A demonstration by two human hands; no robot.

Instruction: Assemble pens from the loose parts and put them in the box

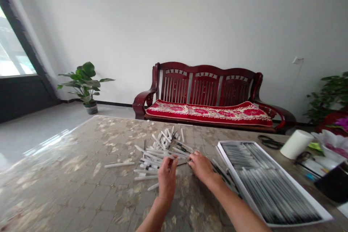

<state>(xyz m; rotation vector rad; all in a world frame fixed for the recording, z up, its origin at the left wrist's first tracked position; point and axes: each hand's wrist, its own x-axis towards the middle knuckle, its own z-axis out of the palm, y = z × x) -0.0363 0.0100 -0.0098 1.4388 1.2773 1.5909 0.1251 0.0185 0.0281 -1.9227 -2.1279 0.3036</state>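
Head view: pile of white pens (159, 150) on the table (67, 174).
My left hand (166, 179): thumb and forefinger pinching one white pen (182, 160).
My right hand (201, 167): fingers curled on the pile's edge; grip unclear.
Pen tray (272, 188): beside my right forearm.
Writing: too small to read.

A white wall (136, 25) backs a dark wooden bench (206, 87) with a red cushion (209, 111); daylight from the window (11, 54) glosses the grey floor (32, 130)
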